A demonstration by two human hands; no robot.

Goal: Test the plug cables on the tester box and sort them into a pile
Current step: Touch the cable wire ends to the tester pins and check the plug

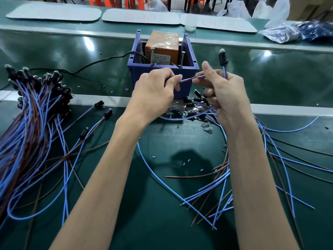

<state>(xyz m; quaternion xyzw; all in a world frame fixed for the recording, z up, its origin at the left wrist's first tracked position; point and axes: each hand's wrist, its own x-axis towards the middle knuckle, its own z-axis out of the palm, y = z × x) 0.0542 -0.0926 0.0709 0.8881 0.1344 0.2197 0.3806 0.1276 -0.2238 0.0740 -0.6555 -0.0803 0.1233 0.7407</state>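
Left hand (155,89) pinches the blue/brown wire pair of one cable (189,79) between thumb and forefinger, other fingers curled. Right hand (225,92) grips the same cable: fingertips on the wire pair, lower fingers curled round the lead, thumb pointing up. Plug (223,57) stands upright just above the right hand, black body, clear tip on top. Cable is held in the air between both hands, in front of the box (134,74); can't tell if it touches it. Box is blue, open-top, with an orange unit (162,49) inside; two screws (152,56) stand upright near its front rim. Black cord (90,64) runs from the box off to the left. Pile (36,105) lies far left on the table (162,145), plugs bunched at the far end, wires fanned toward the camera. Loose cables (234,177) lie scattered around the right forearm, several of their plugs clustered just in front of the box. White trays (54,13) and plastic bags (288,31) sit at the back.
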